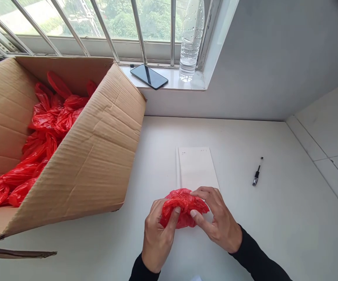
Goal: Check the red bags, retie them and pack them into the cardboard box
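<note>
A crumpled red plastic bag (183, 207) is held between my two hands above the white table. My left hand (158, 230) grips its left side, thumb pressed on the front. On the right side, my right hand (218, 218) has its thumb and fingers closed around the bag's edge. Whether anything is inside the bag cannot be seen. Just behind it lies a flat white booklet or pad (198, 166), its near end hidden by the bag and my hands.
A large open cardboard box (98, 156) with red plastic bags (48, 132) stands at left. A black-capped pen-like item (256, 175) lies on the table (288, 234) at right. The windowsill holds a phone (149, 76) and a water bottle (190, 47).
</note>
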Available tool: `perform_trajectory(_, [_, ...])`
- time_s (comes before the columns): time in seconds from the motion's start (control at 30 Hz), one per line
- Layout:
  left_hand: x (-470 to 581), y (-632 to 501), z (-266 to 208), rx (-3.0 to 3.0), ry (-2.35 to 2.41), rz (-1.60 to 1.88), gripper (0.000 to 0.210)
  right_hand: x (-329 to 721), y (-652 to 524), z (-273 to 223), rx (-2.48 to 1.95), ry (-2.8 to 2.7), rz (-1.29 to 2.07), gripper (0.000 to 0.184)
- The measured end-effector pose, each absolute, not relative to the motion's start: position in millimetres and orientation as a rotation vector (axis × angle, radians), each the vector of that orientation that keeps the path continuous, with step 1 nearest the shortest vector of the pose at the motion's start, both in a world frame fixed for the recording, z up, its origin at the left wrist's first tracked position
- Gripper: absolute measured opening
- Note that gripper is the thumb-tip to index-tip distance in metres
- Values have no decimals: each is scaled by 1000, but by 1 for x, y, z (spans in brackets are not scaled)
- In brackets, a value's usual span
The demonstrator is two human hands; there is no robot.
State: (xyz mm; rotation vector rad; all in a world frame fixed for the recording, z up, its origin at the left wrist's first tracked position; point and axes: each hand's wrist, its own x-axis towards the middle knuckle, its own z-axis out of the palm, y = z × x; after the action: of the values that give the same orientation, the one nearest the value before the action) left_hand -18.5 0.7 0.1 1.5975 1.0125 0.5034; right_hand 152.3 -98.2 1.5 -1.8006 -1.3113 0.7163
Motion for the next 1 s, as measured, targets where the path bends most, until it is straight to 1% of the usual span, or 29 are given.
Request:
perform_trajectory(0.07, [-18, 1, 2, 1571, 991, 473, 19, 150, -96, 2, -1764, -1322, 737, 33])
perform_trajectory(0.17, [-19, 2, 6, 1532, 1021, 454, 20, 149, -91, 2, -1731, -1316, 769, 19])
perform_trajectory(0.2, [-19, 2, 6, 1504, 1039, 449, 21, 149, -89, 2, -1730, -1303, 778, 16])
perform_trajectory(0.3, [-21, 3, 5, 1401, 1071, 451, 24, 150, -88, 1, -1750, -1256, 814, 18])
perform_trajectory(0.5, [-25, 5, -8, 1244, 1093, 559, 27, 151, -90, 2, -1772, -1210, 869, 19])
perform_trajectory(0.63, [-28, 4, -11, 1209, 1100, 554, 31, 149, -92, 2, -1728, -1262, 897, 19])
perform_trajectory(0.73, [-27, 2, -6, 1195, 1101, 552, 32, 147, -93, 0, -1669, -1377, 870, 31])
perform_trajectory(0.87, [-25, -2, 2, 1265, 963, 530, 37, 145, -93, -3, -1683, -1393, 836, 20])
perform_trajectory(1.0, [-24, -5, -1, 1340, 953, 428, 29, 144, -93, -5, -1680, -1380, 857, 19])
